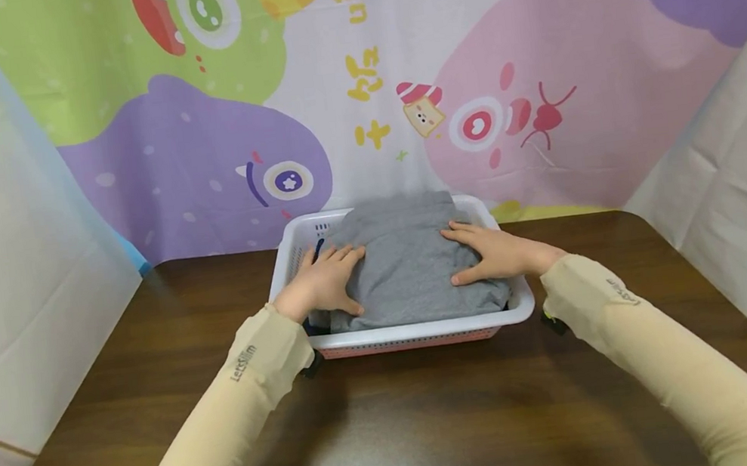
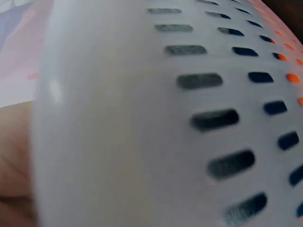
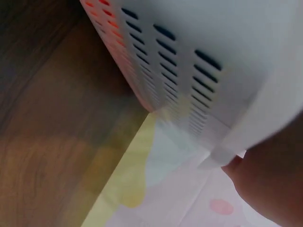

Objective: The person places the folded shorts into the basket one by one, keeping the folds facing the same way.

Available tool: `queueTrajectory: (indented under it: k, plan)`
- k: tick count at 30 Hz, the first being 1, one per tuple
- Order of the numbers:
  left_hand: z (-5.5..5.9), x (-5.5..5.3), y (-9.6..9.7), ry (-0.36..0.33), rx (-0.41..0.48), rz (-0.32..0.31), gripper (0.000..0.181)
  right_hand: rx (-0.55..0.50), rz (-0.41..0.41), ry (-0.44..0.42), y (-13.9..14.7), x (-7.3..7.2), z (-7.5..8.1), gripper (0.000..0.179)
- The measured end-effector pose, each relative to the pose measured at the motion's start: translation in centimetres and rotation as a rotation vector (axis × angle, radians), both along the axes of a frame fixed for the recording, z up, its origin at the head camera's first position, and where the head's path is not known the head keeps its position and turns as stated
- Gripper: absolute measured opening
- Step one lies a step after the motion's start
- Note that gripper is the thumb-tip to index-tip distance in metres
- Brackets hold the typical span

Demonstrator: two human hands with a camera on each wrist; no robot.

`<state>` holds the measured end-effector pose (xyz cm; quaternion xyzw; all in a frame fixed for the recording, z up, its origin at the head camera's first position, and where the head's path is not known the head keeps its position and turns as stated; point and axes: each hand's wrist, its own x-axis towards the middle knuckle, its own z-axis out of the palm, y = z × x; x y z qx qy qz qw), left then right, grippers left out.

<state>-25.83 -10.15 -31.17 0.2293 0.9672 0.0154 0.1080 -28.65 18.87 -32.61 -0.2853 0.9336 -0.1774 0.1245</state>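
A folded grey cloth lies in a white plastic basket and fills most of it. My left hand reaches over the basket's left rim, fingers spread on the cloth's left side. From the right, my right hand rests on the cloth's other side, its fingers extended and thumb apart. Something dark blue shows beside the cloth near the left fingers. The slotted basket wall fills the left wrist view. In the right wrist view, part of the right hand appears beyond the basket rim.
The basket stands on a dark brown wooden table, near its back edge. Behind hangs a cartoon-printed curtain. White panels stand at the left and right. The basket's lower part is pink-orange.
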Motion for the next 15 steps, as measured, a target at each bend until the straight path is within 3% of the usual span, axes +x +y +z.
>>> queueTrajectory:
  k: [9,15]
  plan:
    - [-0.56,-0.02,0.29,-0.032,-0.059,-0.034,0.091,0.115,0.040,-0.005,-0.21,0.01,-0.70,0.082]
    - [-0.80,0.14,0.03,-0.044,0.004,-0.023,0.089,0.113,0.048,0.002,-0.23,0.45,-0.63,0.078]
